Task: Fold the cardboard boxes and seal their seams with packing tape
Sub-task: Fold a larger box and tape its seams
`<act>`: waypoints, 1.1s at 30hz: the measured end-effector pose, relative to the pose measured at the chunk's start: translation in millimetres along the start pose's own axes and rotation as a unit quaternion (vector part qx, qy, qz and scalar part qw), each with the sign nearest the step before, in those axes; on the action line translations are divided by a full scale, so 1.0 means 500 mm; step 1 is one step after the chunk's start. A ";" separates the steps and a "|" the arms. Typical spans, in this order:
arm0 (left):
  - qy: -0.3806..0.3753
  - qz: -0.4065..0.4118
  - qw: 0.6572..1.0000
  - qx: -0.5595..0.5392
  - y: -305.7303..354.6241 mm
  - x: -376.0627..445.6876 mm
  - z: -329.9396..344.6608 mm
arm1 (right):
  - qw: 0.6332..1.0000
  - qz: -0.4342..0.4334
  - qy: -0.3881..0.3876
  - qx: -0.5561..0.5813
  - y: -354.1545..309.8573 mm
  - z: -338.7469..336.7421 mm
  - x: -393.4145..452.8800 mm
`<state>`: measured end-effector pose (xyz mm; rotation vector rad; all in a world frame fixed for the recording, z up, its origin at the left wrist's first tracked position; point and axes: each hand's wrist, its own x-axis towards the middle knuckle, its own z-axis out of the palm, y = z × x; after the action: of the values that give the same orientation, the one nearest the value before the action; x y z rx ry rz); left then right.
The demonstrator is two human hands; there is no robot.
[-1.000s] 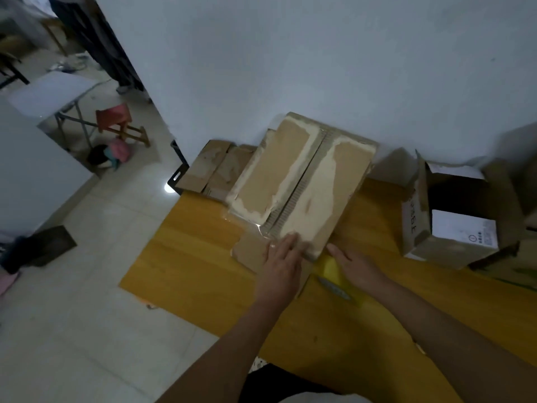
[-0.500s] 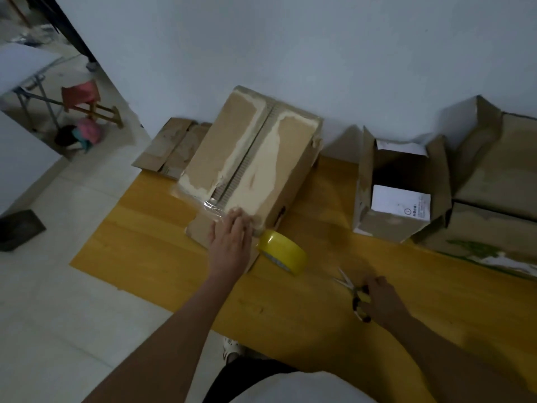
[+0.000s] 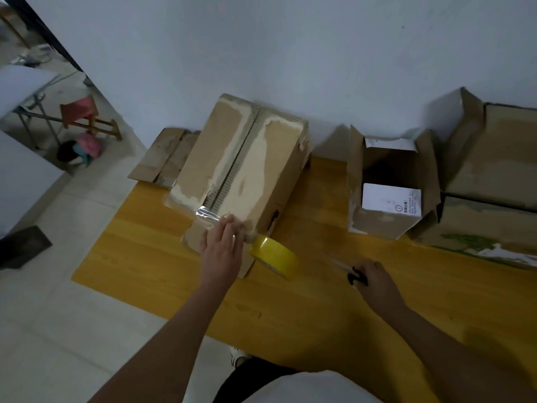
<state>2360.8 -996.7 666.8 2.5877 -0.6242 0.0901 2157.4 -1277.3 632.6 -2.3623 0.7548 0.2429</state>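
Taping the box seam, scissors in hand.
Big box (image 3: 244,167) w/ clear tape under my L hand (image 3: 222,247), fingers flat on its near edge; tape roll (image 3: 274,255) just R of it. R hand (image 3: 374,282) grips scissors (image 3: 353,276) on table (image 3: 319,301).

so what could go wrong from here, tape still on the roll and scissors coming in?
1. The left hand lies flat on the tape end at the box edge. The yellow tape roll sits tilted right beside it, so the uncut strip may pull or wrinkle.
2. The right hand grips the scissors, blades aimed towards the roll and the left fingers, so a hasty cut could nick them.
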 end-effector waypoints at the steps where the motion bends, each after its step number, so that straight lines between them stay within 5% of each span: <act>1: 0.004 0.000 1.000 -0.004 -0.001 0.000 0.001 | 0.998 -0.010 0.037 0.053 -0.012 -0.012 0.004; 4: 0.013 0.000 1.000 -0.017 -0.002 0.002 0.000 | 0.981 -0.052 0.105 0.152 -0.082 -0.062 0.011; 8: 0.031 -0.011 0.999 -0.036 0.003 0.006 -0.003 | 0.968 -0.187 0.090 0.140 -0.220 -0.116 0.042; 16: 0.032 -0.045 0.994 -0.096 0.011 0.002 -0.009 | 0.912 -0.361 0.038 -0.189 -0.441 -0.099 0.141; 20: 0.115 -0.109 0.973 -0.166 -0.007 -0.048 -0.024 | 0.856 -0.417 0.025 -0.303 -0.448 -0.072 0.174; 22: 0.097 -0.272 0.913 -0.288 0.008 -0.081 -0.032 | 0.847 -0.425 0.033 -0.319 -0.448 -0.067 0.181; 24: -0.006 -0.406 0.804 -0.434 0.033 -0.104 -0.023 | 0.842 -0.429 0.050 -0.322 -0.453 -0.062 0.186; 27: -0.096 -0.420 0.704 -0.565 0.087 -0.108 -0.008 | 0.838 -0.431 0.063 -0.330 -0.462 -0.056 0.189; 31: -0.088 -0.410 0.576 -0.702 0.154 -0.089 0.005 | 0.836 -0.426 0.051 -0.343 -0.469 -0.058 0.188; 33: -0.072 -0.408 0.550 -0.725 0.162 -0.086 0.020 | 0.840 -0.421 0.042 -0.340 -0.473 -0.060 0.187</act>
<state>2285.6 -1046.8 685.7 0.9446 0.4684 -0.6649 2369.1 -1189.4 746.4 -3.1252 -0.4910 0.0110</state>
